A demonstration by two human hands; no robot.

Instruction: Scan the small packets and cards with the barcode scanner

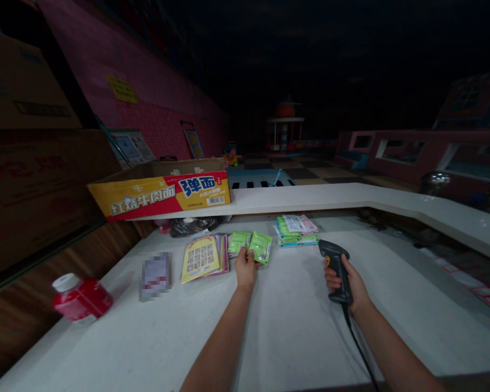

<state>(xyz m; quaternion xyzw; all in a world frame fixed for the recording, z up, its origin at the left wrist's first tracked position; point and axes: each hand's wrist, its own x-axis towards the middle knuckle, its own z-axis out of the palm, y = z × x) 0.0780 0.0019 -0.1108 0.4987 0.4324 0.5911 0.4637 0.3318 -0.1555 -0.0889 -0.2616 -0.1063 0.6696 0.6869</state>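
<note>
My right hand [353,288] is wrapped round a black barcode scanner [340,277], its cord trailing down toward the counter's near edge. In my left hand [245,267] a green packet [261,244] is pinched by its lower corner between thumb and fingers. Just left of it, partly behind my fingers, lies another green packet [239,240]. A pile of printed sheets or packs, topped by a yellow one with rows of codes [201,257], sits left of my left hand. Beyond the scanner's tip is a stack of green, blue and pink packets [296,231].
On the white counter [286,326], a red bottle with a white cap [82,299] stands at the left, near a blurred-out item [155,276]. A yellow and red carton [167,193] rests on the raised ledge [310,197]. Large cardboard boxes [32,179] are stacked far left.
</note>
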